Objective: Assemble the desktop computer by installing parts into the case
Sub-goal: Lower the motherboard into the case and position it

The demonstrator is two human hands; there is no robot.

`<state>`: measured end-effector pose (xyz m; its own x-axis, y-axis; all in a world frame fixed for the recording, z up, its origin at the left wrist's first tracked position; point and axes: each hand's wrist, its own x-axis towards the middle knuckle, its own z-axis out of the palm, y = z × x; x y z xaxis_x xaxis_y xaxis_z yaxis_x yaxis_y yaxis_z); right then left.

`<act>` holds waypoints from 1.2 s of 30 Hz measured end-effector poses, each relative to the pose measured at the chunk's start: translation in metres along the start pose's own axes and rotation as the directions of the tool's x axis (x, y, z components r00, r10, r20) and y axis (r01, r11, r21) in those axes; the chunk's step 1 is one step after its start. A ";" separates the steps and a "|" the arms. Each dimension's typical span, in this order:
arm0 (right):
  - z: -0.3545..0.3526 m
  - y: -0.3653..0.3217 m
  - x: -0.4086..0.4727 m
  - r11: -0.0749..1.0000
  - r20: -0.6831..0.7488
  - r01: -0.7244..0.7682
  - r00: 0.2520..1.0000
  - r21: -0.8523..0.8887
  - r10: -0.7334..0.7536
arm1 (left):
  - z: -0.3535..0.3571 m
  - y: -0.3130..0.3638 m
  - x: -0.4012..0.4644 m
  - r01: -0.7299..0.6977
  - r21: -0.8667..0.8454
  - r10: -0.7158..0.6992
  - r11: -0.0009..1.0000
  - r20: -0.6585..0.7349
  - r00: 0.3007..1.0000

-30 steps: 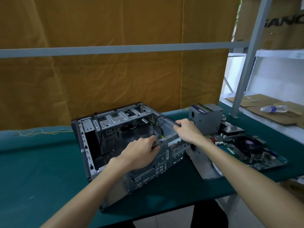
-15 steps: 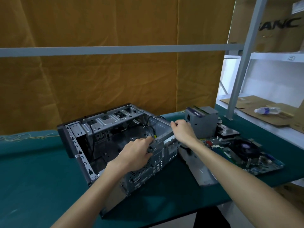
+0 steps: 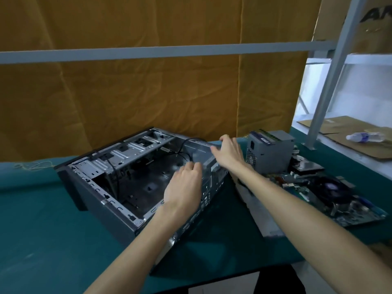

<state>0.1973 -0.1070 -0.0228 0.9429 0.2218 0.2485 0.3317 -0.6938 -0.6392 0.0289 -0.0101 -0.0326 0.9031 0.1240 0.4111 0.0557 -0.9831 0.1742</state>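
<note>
The open grey computer case lies on its side on the green table, its empty inside facing up, black cables looped near its far corner. My left hand is over the rear panel's upper edge, fingers curled on it. Fingers spread, my right hand rests on the case's far rear corner. To the right stand the grey power supply and the motherboard with its black fan. The view is slightly blurred.
A flat grey side panel lies between case and motherboard. A drive sits behind the motherboard. At the right are a metal shelf post, cardboard and a water bottle. A yellow curtain hangs behind the table.
The case has swung left and settled flatter on the table. My right hand's fingers have spread from their grip on the corner. My left hand stays on the rear edge.
</note>
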 end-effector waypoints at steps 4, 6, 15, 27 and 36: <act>0.004 -0.001 -0.068 0.997 -0.037 0.078 0.996 0.019 -0.078 | 0.001 0.007 -0.058 -0.104 -0.458 0.024 0.883 -0.177 0.984; 0.006 -0.007 -0.088 0.999 0.227 -0.032 0.974 0.020 0.027 | 0.013 0.007 -0.088 0.095 -0.605 -0.158 0.790 -0.051 0.986; 0.024 -0.045 -0.091 0.980 0.437 -0.192 0.886 0.046 0.153 | 0.041 -0.001 -0.101 0.484 -0.632 -0.579 0.605 0.069 0.812; 0.023 -0.014 -0.060 0.976 0.345 -0.055 0.938 0.212 -0.022 | 0.091 0.012 -0.057 0.357 -0.734 -0.592 0.578 -0.075 0.802; -0.003 0.137 -0.067 0.784 0.144 0.044 0.988 -0.620 0.058 | 0.119 0.007 -0.070 0.268 -0.761 -0.571 0.591 -0.159 0.806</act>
<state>0.1797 -0.2194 -0.1245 0.9551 0.2774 0.1038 0.2827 -0.9584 -0.0391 0.0170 -0.0414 -0.1664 0.6281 0.6822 0.3743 -0.0488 -0.4455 0.8940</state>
